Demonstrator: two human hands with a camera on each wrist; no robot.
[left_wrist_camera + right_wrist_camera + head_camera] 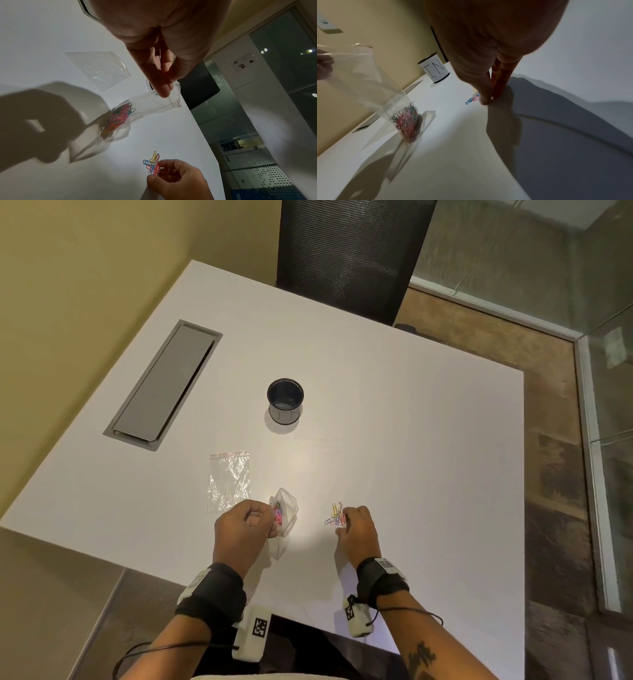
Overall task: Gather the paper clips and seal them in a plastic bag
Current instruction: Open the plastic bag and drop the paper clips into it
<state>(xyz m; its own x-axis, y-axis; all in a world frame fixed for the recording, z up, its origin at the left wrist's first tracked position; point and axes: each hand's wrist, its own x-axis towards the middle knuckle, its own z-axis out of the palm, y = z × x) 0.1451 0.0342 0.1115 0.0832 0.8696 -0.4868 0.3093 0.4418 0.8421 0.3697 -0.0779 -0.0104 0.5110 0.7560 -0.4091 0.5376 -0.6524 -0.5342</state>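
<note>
My left hand (245,525) pinches the open top of a small clear zip bag (286,510) and holds it up above the white table. A bunch of coloured paper clips (118,117) lies in the bag's bottom (407,121). My right hand (358,530) is down on the table, its fingertips (486,100) pinching a small cluster of loose coloured paper clips (335,515). The left wrist view shows those clips (153,165) held between my right thumb and fingers (171,175).
A second empty zip bag (228,481) lies flat left of my left hand. A black cup (285,400) labelled "IN" (435,70) stands farther back. A grey cable hatch (164,385) is set in the table (411,457) at the left. A black chair (349,254) stands behind.
</note>
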